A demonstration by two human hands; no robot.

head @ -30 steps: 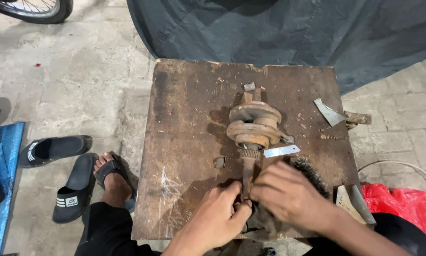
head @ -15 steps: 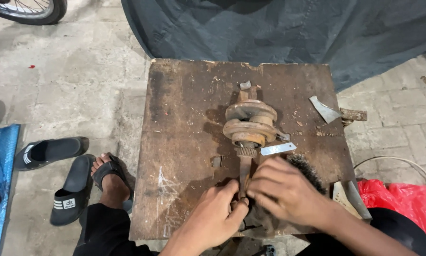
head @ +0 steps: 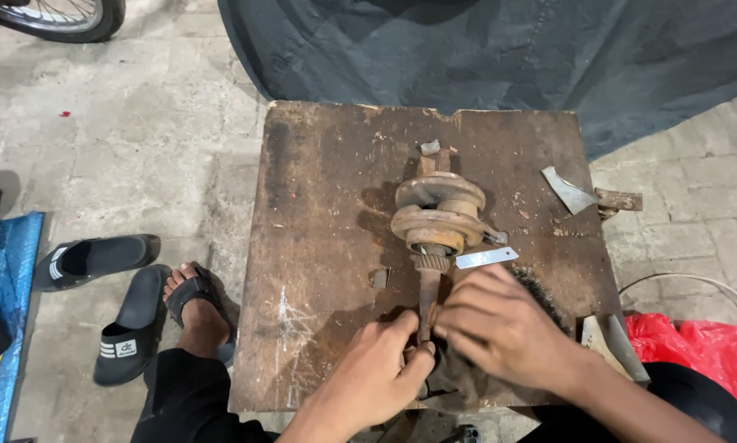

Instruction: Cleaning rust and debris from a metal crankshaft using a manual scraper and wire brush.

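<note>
Head view: we see a rusty crankshaft (head: 437, 220) lying near the middle of a worn wooden board (head: 319, 246), its long axis running toward and away from us, threaded shaft end pointing at us. Our left hand (head: 377, 377) and right hand (head: 500, 328) pinch narrowly around that shaft end over a dark rag (head: 455, 381). We judge the round webs could roll sideways if the grip twists.
</note>
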